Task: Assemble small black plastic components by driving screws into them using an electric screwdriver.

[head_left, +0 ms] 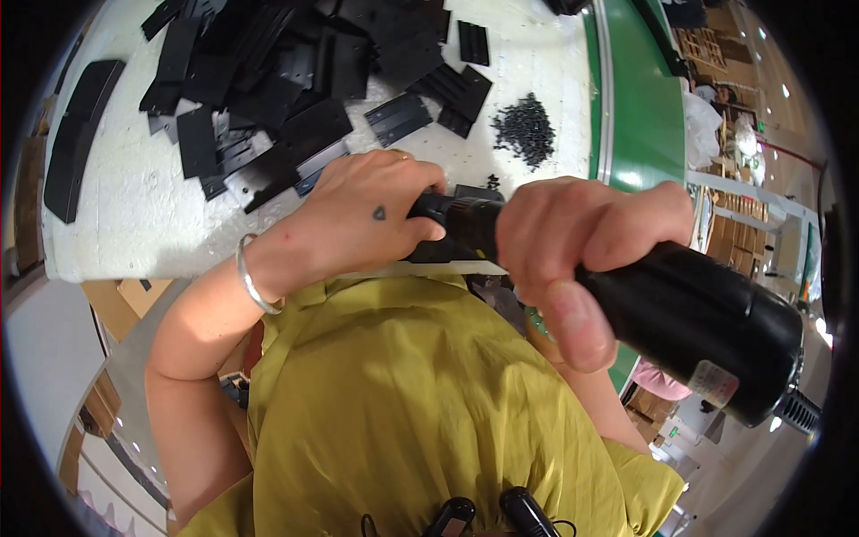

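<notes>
I can see a person at a white table [152,215], with both hands up in front of a yellow-green shirt [385,385]. The right hand [573,233] is wrapped tight around a fat black power screwdriver [689,291]. Its back end, where the cord [796,412] comes out, is off to the right, and its thin front end points left at the other hand. The left hand [353,206] has its thumb and a finger bent close around that front end. I cannot tell if they squeeze it or pinch something small.

Under the front end is a dark piece [452,251], mostly hidden. Past the hands is a big messy pile of flat black plates [268,76]. A little heap of tiny black screws [525,132] sits to its right. One long black bar [80,143] lies at the left.
</notes>
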